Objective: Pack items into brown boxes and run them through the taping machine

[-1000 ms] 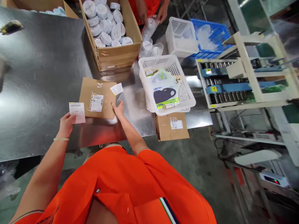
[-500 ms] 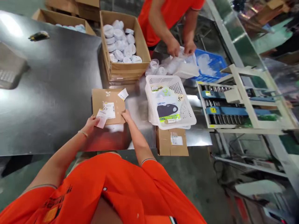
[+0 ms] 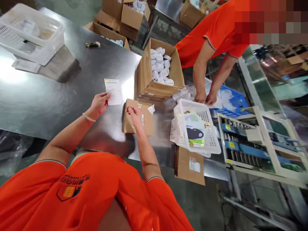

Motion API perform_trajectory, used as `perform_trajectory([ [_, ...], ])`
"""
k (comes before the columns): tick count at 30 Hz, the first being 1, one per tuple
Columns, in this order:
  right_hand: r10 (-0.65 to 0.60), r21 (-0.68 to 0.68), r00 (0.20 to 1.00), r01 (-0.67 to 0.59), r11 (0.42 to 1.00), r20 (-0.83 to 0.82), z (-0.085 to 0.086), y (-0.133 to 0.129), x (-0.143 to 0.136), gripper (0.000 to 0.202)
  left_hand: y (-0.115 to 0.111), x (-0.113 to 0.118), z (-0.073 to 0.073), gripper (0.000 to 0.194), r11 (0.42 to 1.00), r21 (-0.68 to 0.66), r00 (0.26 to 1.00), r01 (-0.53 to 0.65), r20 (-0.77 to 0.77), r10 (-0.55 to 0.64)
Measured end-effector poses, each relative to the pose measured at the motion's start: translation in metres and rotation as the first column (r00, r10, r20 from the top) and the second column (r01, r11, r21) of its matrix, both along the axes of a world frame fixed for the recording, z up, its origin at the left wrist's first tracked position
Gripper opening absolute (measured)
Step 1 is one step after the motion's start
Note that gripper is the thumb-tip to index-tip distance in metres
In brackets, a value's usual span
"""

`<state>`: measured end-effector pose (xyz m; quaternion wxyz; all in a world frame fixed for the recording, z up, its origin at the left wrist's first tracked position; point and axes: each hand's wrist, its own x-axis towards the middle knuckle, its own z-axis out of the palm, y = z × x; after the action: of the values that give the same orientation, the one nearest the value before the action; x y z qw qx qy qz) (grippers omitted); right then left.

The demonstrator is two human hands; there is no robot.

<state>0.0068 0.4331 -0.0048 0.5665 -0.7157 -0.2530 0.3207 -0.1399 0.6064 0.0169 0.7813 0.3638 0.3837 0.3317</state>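
Between the fingers of my left hand point(image 3: 99, 103) is a white paper slip point(image 3: 113, 92) with printed text and a yellow corner, held up over the metal table. My right hand point(image 3: 134, 115) is closed over a flat brown cardboard package point(image 3: 147, 124); whether anything is in its fingers is too small to tell. The package bears a white label, partly covered by my right hand, and a small white sticker point(image 3: 151, 109) stands at its upper right corner. The package lies on the table, to the right of the slip.
A carton of round white lids point(image 3: 141, 81) stands behind the package. White baskets point(image 3: 214, 141) with packets are at the right, above another cardboard package point(image 3: 184, 166). Another person's hands point(image 3: 205, 97) work beyond them. A cutter point(image 3: 92, 45) and plastic bins point(image 3: 54, 48) are at the left.
My left hand has lifted the slip away from the package, to its left. My right hand has moved from the package's right edge to its top. The view has swung left.
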Motion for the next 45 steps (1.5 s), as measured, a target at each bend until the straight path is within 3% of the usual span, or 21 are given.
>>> perform_trajectory([
  [5,-0.122,0.041,0.988,0.127,0.991,-0.098,0.023,0.073,-0.052,0.041,0.061,-0.042,0.011,0.019,0.966,0.054,0.959,0.252,0.123,-0.257],
  [8,-0.103,0.111,0.963,0.134,0.985,-0.247,0.034,0.120,-0.071,0.054,0.094,-0.066,0.018,0.018,0.940,0.059,0.932,0.337,0.121,-0.342],
  [13,0.080,0.191,0.938,-0.014,0.981,-0.338,0.061,0.204,-0.075,0.064,0.134,-0.094,0.033,0.011,0.915,0.027,0.911,0.403,0.077,-0.404],
  [19,0.240,0.176,0.945,-0.203,0.963,-0.222,0.084,0.281,-0.061,0.044,0.174,-0.118,0.036,0.010,0.902,0.020,0.901,0.431,0.040,-0.431],
  [23,0.324,0.117,0.927,-0.306,0.945,-0.190,0.083,0.309,-0.059,0.039,0.199,-0.133,0.030,0.017,0.910,0.052,0.910,0.412,0.029,-0.414],
  [31,0.262,0.054,0.964,-0.260,0.964,-0.040,0.076,0.350,-0.070,0.037,0.235,-0.158,0.023,0.022,0.932,0.059,0.931,0.357,-0.104,-0.350],
  [38,0.258,0.016,0.960,-0.262,0.965,0.108,0.053,0.398,-0.087,0.032,0.266,-0.178,0.002,0.027,0.966,0.085,0.954,0.246,-0.198,-0.225],
  [42,0.054,0.022,0.961,-0.062,0.998,0.270,0.047,0.409,-0.088,0.022,0.304,-0.193,-0.009,0.014,0.996,0.050,0.918,0.079,-0.392,-0.053],
  [45,-0.047,0.004,0.939,0.049,0.999,0.340,0.047,0.388,-0.084,0.017,0.356,-0.223,-0.011,0.004,0.988,0.092,0.829,-0.124,-0.537,0.154],
])
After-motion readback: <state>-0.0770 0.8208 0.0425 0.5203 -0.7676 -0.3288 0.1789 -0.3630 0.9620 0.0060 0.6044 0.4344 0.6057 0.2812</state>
